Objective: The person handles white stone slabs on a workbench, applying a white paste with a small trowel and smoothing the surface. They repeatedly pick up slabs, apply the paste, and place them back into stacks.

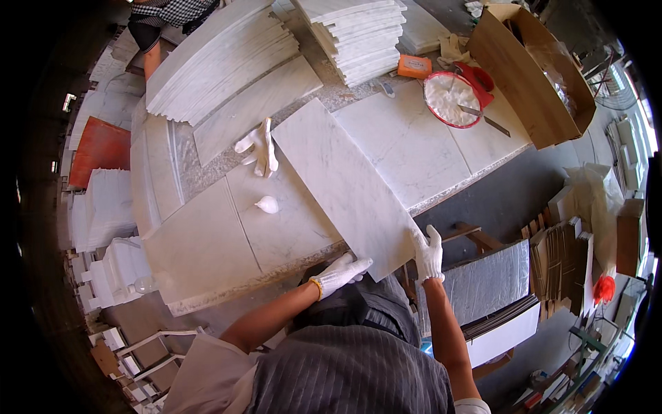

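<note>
Desk (207,255): large, surfaced with white grey-veined marble slabs laid flat side by side; it fills the centre of the head view.

Stacks of marble tiles (221,58): two piles at the far edge of the desk, one long and fanned at far left, one squarer stack (358,34) to its right.

Cardboard box (531,76): open, lying on its side at the far right corner of the desk.

Marble slab (341,183): long, rectangular, white with grey veins. It lies diagonally across the desk, far end near the middle, near end overhanging the front edge toward the person. The near end is held between both hands.

Red basin (452,100): round, holds white powder or paste; a flat blade tool (483,119) rests across its rim, just left of the box.

Orange block (414,66): small, on the desk between the squarer stack and the basin.

Spare white gloves (258,148): a loose pair lying on the desk just left of the slab's far end. A small white lump (267,204) sits nearer, apart from them.

Left hand (339,274): white knit glove, fingers extended and closed on the slab's near left corner.

Right hand (429,254): white knit glove, fingers curled over the slab's near right edge, gripping it.

Another person (162,21) stands at the far left edge, only partly in view.
</note>
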Demonstrator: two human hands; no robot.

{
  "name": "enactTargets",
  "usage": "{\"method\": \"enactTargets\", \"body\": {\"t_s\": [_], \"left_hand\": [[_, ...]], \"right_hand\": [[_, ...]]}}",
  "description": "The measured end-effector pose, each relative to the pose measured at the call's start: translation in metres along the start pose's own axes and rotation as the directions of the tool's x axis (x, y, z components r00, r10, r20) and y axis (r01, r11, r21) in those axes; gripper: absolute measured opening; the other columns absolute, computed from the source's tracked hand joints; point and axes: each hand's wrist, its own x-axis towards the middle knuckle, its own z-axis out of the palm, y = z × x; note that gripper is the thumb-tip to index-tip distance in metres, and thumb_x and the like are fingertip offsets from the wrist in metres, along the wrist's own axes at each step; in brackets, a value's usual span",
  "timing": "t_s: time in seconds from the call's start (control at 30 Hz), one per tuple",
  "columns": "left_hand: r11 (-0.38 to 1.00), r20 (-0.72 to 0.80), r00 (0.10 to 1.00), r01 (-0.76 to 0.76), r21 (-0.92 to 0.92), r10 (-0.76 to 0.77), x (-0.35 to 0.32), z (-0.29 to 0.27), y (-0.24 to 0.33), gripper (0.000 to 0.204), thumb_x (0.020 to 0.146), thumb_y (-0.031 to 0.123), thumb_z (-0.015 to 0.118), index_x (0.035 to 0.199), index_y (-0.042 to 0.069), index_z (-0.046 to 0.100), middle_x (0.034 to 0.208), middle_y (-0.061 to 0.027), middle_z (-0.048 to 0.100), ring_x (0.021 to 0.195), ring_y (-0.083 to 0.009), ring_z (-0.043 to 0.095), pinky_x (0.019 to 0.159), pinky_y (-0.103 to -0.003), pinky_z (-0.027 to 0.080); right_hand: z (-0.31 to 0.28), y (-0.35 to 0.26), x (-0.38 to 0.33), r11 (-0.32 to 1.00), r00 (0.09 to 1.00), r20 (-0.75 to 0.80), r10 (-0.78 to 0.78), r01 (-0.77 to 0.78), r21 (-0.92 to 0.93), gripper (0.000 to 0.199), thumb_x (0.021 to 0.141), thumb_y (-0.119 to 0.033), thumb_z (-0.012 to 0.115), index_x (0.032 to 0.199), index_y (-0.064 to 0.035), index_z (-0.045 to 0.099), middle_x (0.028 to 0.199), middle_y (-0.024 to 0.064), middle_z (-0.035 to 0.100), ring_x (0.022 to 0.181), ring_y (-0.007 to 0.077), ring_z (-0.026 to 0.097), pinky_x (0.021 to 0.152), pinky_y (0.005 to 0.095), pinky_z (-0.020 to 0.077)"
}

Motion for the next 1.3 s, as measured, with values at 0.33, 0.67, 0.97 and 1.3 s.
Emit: {"method": "enactTargets", "body": {"t_s": [0.33, 0.67, 0.97, 1.3], "left_hand": [[0.973, 0.023, 1.000, 0.010, -0.231, -0.005, 0.018, 0.004, -0.011, 0.062, 0.097, 0.051, 0.052, 0.140, 0.007, 0.045, 0.128, -0.0062, 0.057, 0.107, -0.0176, 0.059, 0.092, -0.033, 0.047], [0.957, -0.046, 0.995, -0.095, -0.273, 0.086, 0.015, 0.006, -0.010, 0.055, 0.097, 0.039, 0.056, 0.134, -0.002, 0.051, 0.127, -0.0078, 0.059, 0.110, -0.0153, 0.058, 0.095, -0.031, 0.047], [0.984, -0.120, 0.989, -0.062, 0.167, 0.083, 0.007, -0.022, -0.009, 0.052, 0.095, 0.045, 0.059, 0.111, -0.005, 0.060, 0.096, -0.0102, 0.067, 0.084, -0.0172, 0.064, 0.081, -0.032, 0.053], [0.962, -0.422, 0.905, -0.167, -0.214, 0.063, 0.005, -0.032, 0.020, 0.032, 0.091, 0.032, 0.067, 0.095, 0.005, 0.051, 0.084, -0.0031, 0.056, 0.067, -0.0096, 0.058, 0.058, -0.025, 0.055]], "right_hand": [[0.001, -0.010, -0.003, 0.996, 0.997, 0.030, -0.073, 0.074, -0.048, 0.055, 0.090, -0.029, 0.069, 0.133, 0.0012, 0.052, 0.108, 0.0150, 0.063, 0.094, 0.0185, 0.059, 0.085, 0.0319, 0.0480], [-0.008, -0.002, -0.005, 0.990, 0.992, 0.104, -0.067, 0.053, 0.132, 0.043, 0.101, -0.024, 0.051, 0.138, -0.0016, 0.049, 0.128, 0.0123, 0.058, 0.106, 0.0179, 0.059, 0.090, 0.0287, 0.0484], [-0.022, -0.035, -0.013, 0.777, 0.875, 0.129, -0.467, 0.476, -0.413, 0.030, 0.093, -0.017, 0.056, 0.120, -0.0066, 0.064, 0.112, 0.0152, 0.066, 0.104, 0.0305, 0.063, 0.089, 0.0361, 0.0500], [0.002, -0.077, -0.005, 0.367, 0.736, 0.332, -0.590, 0.611, -0.701, 0.013, 0.080, -0.020, 0.063, 0.089, -0.0105, 0.065, 0.081, 0.0121, 0.062, 0.075, 0.0346, 0.062, 0.065, 0.0464, 0.0497]]}}
